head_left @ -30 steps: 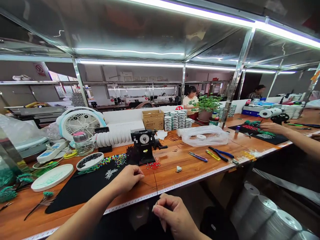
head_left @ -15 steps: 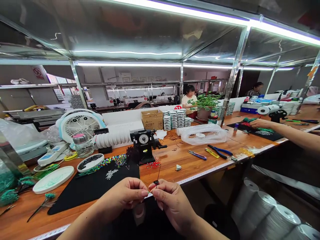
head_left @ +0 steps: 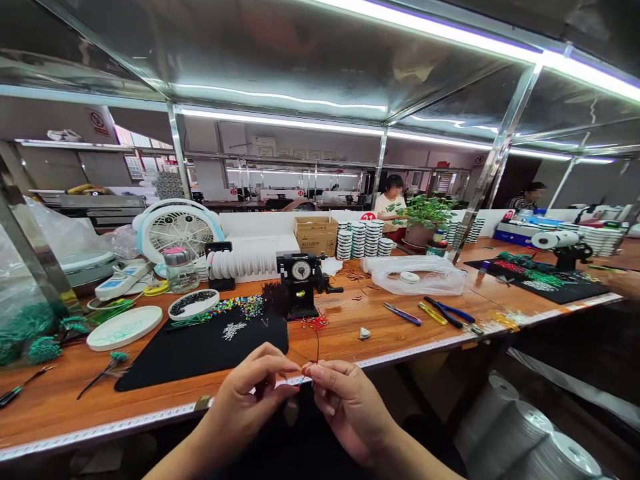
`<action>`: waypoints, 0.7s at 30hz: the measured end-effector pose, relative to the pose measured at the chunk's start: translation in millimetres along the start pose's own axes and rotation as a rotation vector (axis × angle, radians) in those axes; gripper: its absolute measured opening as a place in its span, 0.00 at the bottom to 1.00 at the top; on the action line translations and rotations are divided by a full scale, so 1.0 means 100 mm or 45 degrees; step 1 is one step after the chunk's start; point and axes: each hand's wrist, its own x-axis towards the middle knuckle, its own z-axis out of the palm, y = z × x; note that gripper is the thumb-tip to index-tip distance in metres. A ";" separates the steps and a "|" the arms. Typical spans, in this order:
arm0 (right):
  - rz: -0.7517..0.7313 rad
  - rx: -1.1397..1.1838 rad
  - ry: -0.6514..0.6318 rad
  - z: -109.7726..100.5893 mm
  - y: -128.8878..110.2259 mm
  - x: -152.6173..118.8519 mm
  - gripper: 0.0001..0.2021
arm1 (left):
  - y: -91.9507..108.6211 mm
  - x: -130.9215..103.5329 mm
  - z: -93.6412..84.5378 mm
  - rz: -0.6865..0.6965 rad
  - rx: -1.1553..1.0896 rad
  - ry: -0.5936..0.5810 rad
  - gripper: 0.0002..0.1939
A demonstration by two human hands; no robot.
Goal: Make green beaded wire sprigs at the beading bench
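My right hand (head_left: 350, 407) pinches a thin dark cord (head_left: 317, 340) with reddish parts between thumb and forefinger, in front of the table edge. A strand rises from that pinch toward the winding machine. Close beside it, my left hand (head_left: 255, 393) has its thumb and forefinger apart, their tips near a small red and teal bit (head_left: 301, 383) under the right fingertips. Its exact shape is too small to make out. Behind the hands stands the black winding machine (head_left: 301, 283) with a round dial, and red beaded strands (head_left: 314, 322) lie at its foot.
On the left lies a black mat (head_left: 195, 357) with coloured beads (head_left: 250, 307) and silver pieces (head_left: 233, 331). White dishes (head_left: 125, 328) and a fan (head_left: 177, 233) stand beyond. Blue-handled pliers (head_left: 450, 312), a yellow-handled tool (head_left: 433, 314) and a cutter (head_left: 403, 314) lie right. A co-worker sits behind.
My left thumb and forefinger have parted from their pinch by the right fingers. The right hand keeps its hold on the cord. The view has swung left, and the neighbouring worker's arm has mostly left the picture.
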 end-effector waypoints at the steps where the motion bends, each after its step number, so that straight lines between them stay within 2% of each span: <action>1: 0.013 0.014 -0.004 0.01 0.02 0.00 0.07 | -0.01 -0.02 0.00 0.053 0.032 -0.022 0.08; 4: 0.048 0.034 -0.013 0.04 0.07 -0.01 0.06 | -0.01 -0.05 0.01 0.088 0.019 -0.050 0.06; 11: 0.058 0.051 0.021 0.00 0.19 -0.01 0.06 | 0.04 -0.15 0.08 -0.191 -0.284 0.030 0.04; 14: 0.072 0.016 0.011 -0.02 0.21 -0.01 0.07 | 0.05 -0.17 0.10 -0.284 -0.601 0.113 0.07; 16: 0.074 -0.069 -0.004 -0.03 0.21 -0.02 0.09 | 0.06 -0.17 0.10 -0.374 -0.890 0.155 0.07; 18: 0.040 -0.218 0.008 -0.04 0.18 -0.03 0.09 | 0.08 -0.14 0.07 -0.481 -1.039 0.164 0.06; 21: -0.085 -0.494 0.026 -0.07 0.10 -0.04 0.11 | 0.14 -0.10 0.01 -0.606 -0.896 0.109 0.08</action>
